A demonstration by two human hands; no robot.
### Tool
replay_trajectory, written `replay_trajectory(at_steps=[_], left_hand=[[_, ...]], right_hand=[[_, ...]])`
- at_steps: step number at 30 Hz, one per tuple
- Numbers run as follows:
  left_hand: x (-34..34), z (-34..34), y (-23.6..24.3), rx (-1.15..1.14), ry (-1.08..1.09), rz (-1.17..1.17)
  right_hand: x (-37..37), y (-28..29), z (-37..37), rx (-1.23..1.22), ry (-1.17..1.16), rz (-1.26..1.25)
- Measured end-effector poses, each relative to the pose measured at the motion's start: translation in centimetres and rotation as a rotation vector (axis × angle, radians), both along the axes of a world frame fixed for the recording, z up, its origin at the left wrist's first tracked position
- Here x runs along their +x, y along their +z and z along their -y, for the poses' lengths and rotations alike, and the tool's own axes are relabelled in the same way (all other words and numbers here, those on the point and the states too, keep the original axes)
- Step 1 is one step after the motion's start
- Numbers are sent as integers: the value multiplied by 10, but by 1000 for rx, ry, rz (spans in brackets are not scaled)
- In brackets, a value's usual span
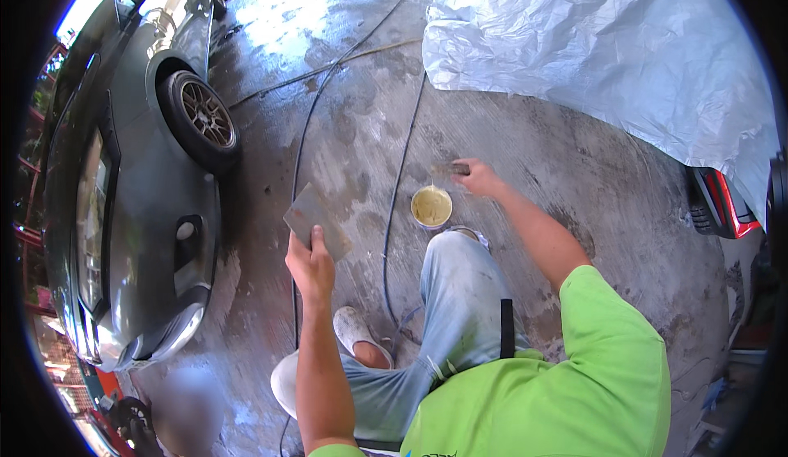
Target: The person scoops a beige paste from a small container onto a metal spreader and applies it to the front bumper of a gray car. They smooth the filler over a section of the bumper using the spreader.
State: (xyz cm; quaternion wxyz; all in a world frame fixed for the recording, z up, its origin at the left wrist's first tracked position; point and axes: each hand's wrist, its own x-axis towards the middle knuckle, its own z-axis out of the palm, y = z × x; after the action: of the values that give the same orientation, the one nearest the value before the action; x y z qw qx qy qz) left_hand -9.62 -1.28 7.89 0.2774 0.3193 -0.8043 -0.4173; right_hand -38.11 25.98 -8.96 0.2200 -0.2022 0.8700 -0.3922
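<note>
My left hand holds up a flat grey rectangular board smeared with filler. My right hand reaches forward and grips a small flat spreader just beyond an open can of yellowish putty that stands on the concrete floor. The can sits right in front of my knee in light blue jeans. I am crouched, wearing a bright green shirt.
A dark grey car with an alloy wheel stands at the left. A car under a white plastic cover with a red tail light is at the right. Hoses run across the wet concrete floor.
</note>
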Motion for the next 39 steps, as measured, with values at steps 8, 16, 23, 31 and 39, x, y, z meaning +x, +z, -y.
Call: replay_trajectory(at_steps=[8,16,23,31,39], left_hand=[[-25,-11,-13,42,-59,89],[-44,-14,-29,936,-70,-168],[-32,-37,35,1324,-188,-440],[-15,-43,52,1087,-186,-643],[-5,-36,35,804,-47,-692]], right_hand=[[-9,74,-17,-17,16,34],[65,239,-2,-274,313,-167],[125,259,22,-417,634,-934],[156,229,42,-328,632,-996],[166,221,57,-194,612,-959]])
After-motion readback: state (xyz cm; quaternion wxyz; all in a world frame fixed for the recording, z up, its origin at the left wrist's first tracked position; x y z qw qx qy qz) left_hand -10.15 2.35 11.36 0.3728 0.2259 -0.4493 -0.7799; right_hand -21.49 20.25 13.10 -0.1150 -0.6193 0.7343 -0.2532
